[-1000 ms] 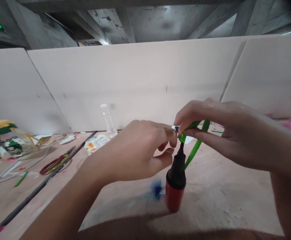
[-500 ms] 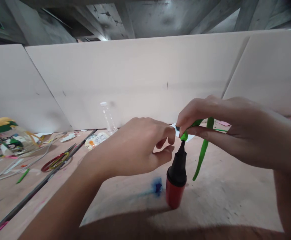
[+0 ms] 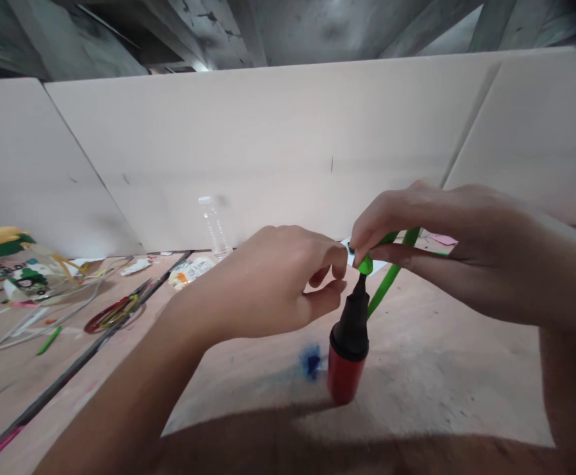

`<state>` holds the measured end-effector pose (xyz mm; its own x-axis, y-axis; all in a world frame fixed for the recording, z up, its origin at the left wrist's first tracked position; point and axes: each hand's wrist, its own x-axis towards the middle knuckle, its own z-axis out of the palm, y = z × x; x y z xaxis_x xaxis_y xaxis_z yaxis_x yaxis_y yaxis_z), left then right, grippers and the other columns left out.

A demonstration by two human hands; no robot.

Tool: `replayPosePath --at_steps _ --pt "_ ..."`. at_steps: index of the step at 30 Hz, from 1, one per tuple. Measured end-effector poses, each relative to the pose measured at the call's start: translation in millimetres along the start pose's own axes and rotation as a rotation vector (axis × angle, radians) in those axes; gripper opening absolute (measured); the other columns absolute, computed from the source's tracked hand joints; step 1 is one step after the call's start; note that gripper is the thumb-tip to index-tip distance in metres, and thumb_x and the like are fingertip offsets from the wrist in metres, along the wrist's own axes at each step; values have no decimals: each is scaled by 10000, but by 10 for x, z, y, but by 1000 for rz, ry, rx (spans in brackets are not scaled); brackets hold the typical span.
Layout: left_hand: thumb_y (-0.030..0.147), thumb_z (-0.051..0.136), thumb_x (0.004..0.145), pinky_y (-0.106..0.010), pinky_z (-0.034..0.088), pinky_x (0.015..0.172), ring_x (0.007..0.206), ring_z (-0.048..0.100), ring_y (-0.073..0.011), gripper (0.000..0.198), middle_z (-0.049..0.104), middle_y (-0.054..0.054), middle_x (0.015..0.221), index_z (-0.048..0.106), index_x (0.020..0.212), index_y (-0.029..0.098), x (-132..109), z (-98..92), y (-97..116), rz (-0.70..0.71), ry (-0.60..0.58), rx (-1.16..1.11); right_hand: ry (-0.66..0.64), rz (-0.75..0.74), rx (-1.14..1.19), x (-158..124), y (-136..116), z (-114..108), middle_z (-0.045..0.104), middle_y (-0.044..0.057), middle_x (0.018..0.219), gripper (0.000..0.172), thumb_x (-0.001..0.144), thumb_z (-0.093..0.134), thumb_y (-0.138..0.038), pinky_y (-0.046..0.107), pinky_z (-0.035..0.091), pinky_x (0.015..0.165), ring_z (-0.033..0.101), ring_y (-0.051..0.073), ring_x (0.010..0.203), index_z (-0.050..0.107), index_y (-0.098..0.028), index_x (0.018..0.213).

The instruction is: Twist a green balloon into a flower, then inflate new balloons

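Observation:
A hand balloon pump point(image 3: 351, 330), with a red barrel and a black tapered nozzle, stands upright, leaning slightly. At the nozzle's tip, my right hand point(image 3: 446, 244) pinches the neck of a long green balloon point(image 3: 384, 290) between thumb and fingers. The balloon is limp, and its tail hangs down behind the pump. Just left of the nozzle is my left hand point(image 3: 288, 284), its fingers curled and a small gap between thumb and index finger. Nothing shows in that gap.
On the left lie scissors point(image 3: 117, 313), a green scrap point(image 3: 49, 340), white cords and a plastic bag with a yellow-green top point(image 3: 0, 241). A clear bottle point(image 3: 214, 227) and a small wrapped packet point(image 3: 189, 272) stand near the white partition point(image 3: 268, 145). Blue ink stains the tabletop point(image 3: 248, 376).
The green balloon's loose tail has swung left, behind the pump. Its neck looks bunched wider over the nozzle tip. Both hands stay almost in place while the view shifts slightly.

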<state>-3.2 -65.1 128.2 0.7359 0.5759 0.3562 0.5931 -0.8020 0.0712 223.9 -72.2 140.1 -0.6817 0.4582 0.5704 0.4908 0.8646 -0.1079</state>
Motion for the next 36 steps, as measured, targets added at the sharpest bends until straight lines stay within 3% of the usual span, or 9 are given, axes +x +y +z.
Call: replayPosePath --at_steps 7,14,19,23,25,28,32,36 --pt "174 556 831 -271 365 563 564 503 -118 138 623 18 651 640 724 192 -1 5 -15 47 34 21 7 -25 -103 1 -7 12 717 -7 951 214 883 582 -158 378 477 813 653 230 896 676 -296 1016" --pt "141 546 771 -283 386 584 563 531 -125 142 608 25 597 624 688 226 -31 -5 23 93 435 54 23 -27 -172 -44 -88 29 704 -12 927 180 877 590 -192 415 456 796 634 258 875 624 -326 992" --pt "141 546 775 -290 375 574 522 468 -112 163 551 36 552 640 663 213 -56 -24 61 88 533 73 22 -32 -218 -52 -109 54 707 -1 986 212 885 579 -179 411 446 768 626 265 902 615 -322 1038" --pt "185 543 796 -303 390 589 575 517 -133 173 559 18 566 633 649 204 -34 -6 54 35 592 3 28 -39 -254 -42 -107 63 693 3 933 228 881 584 -169 402 452 774 629 260 870 609 -315 1055" --pt "220 540 806 -308 409 598 604 545 -148 179 568 7 576 618 645 204 -10 31 40 -8 575 -75 40 -25 -258 -43 -102 57 688 1 905 237 865 599 -160 401 450 772 633 259 846 605 -313 1045" --pt "195 554 799 -301 448 609 632 564 -146 130 620 4 643 629 693 193 27 142 21 -44 460 -301 43 -13 -242 -44 -87 40 692 -9 893 211 843 622 -153 389 429 720 628 243 778 589 -304 988" --pt "189 491 891 -285 539 719 875 649 -168 179 713 -16 900 666 853 182 35 347 25 -91 360 -686 39 -23 -226 -37 -80 21 684 -14 884 135 869 615 -199 372 409 647 612 222 724 559 -297 944" --pt "287 482 982 -295 566 823 1007 651 -185 231 722 -29 1014 677 913 184 -12 481 36 -131 333 -846 20 -45 -197 -28 -92 24 692 -6 916 87 909 601 -236 368 427 660 627 218 772 574 -294 968"
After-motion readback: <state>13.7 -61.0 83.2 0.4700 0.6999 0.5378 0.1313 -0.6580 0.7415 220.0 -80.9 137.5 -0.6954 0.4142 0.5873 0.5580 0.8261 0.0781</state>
